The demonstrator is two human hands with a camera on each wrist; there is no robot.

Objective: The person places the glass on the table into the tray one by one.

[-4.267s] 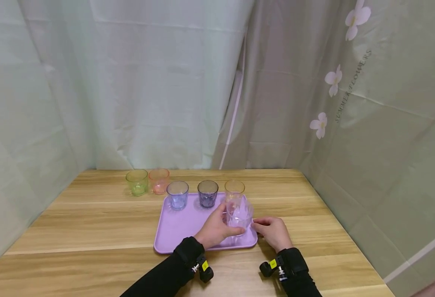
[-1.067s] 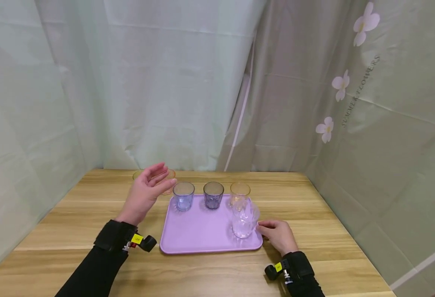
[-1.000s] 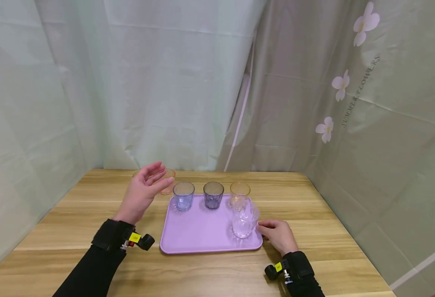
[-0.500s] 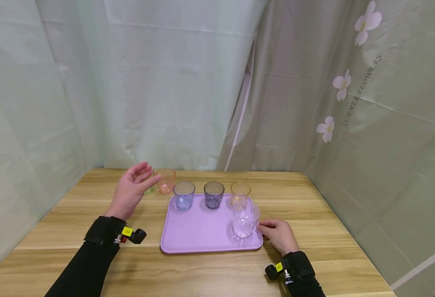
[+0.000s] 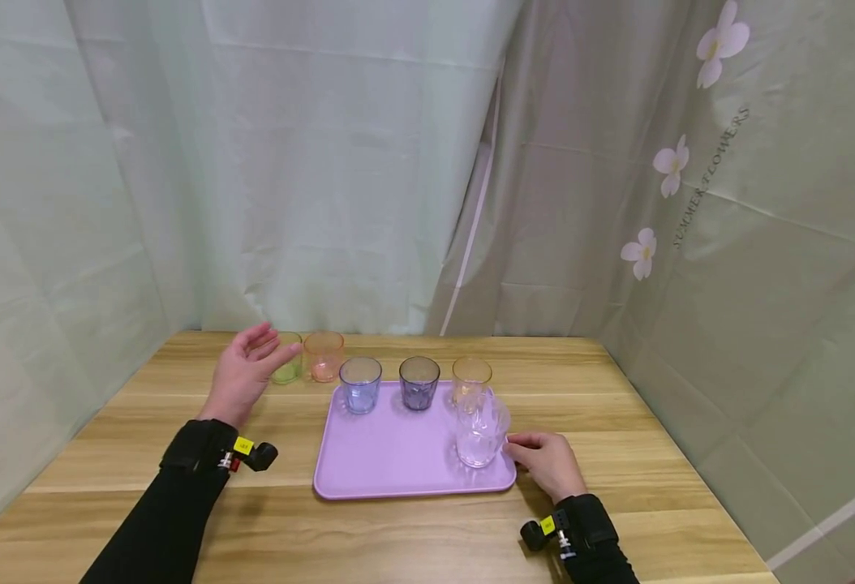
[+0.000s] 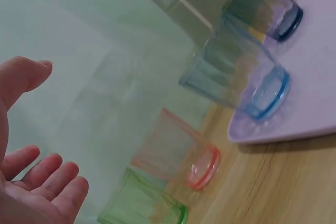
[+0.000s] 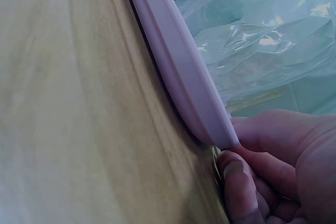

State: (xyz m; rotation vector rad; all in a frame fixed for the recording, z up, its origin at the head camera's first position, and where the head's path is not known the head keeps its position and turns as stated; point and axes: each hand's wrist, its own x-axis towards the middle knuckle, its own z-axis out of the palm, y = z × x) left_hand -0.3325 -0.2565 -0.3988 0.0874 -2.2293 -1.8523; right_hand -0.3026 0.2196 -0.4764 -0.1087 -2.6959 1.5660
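The purple rectangular tray (image 5: 391,454) is pinched at its right edge by the right hand (image 5: 548,464); the left hand (image 5: 242,376) is held wide beside the translucent green tapered tumbler (image 5: 290,368), near the wooden table (image 5: 625,454)'s far edge.

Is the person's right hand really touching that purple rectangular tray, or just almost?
Touching. The right wrist view shows it: the right hand has its thumb against the edge of the purple rectangular tray, with no gap between them.

Pale curtains (image 5: 347,178) hang behind a wooden table (image 5: 384,539).
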